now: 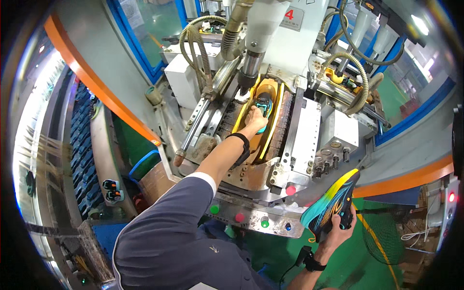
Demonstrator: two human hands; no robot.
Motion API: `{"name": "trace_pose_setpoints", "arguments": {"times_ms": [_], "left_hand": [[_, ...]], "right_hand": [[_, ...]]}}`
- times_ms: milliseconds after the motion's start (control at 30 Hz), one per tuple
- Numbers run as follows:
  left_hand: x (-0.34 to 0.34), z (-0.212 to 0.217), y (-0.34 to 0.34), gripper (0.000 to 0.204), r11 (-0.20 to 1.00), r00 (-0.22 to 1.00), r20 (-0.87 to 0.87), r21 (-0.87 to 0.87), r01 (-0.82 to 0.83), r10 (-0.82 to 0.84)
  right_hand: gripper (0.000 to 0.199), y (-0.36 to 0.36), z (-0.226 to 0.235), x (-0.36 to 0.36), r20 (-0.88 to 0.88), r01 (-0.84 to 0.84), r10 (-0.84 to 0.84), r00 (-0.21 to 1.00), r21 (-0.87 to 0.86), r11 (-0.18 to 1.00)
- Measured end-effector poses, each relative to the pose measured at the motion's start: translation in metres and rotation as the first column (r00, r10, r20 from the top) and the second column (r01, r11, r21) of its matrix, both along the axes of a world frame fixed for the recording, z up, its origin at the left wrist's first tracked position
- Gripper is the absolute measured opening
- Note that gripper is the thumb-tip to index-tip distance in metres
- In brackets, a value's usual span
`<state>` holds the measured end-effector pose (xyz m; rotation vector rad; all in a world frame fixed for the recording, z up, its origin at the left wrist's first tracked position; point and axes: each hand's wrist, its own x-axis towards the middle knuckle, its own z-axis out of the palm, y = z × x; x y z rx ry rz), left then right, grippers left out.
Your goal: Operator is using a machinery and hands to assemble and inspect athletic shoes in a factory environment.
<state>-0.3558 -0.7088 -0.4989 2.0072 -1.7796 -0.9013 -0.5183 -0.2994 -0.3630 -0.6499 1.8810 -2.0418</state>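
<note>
Both hands [254, 117] [340, 225] on shoes [331, 205]

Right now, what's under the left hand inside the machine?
The left hand presses on a teal shoe lying in the yellow-edged bed of the machine. The hand and the press head cover the shoe's sole and heel.

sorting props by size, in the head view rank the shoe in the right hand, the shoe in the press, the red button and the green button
1. Held shoe, though it is nearer the camera.
2. Press shoe, partly covered by the left hand.
3. Red button and green button look alike; no ranking.
</note>
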Motion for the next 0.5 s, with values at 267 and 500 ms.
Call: {"name": "trace_pose_setpoints", "arguments": {"times_ms": [267,500], "left_hand": [[0.109,0.06,0.073,0.024,0.846,0.403,-0.833,0.488,0.216,0.378],[0.268,0.132,0.23,0.049,0.895,0.331,-0.887,0.398,0.201,0.321]], "right_hand": [[0.046,-0.165,0.039,-0.023,-0.306,-0.122,0.276,0.911,0.439,0.89],[0.056,-0.372,0.008,0.059,-0.289,-0.181,0.73,0.619,0.852,0.491]]}}
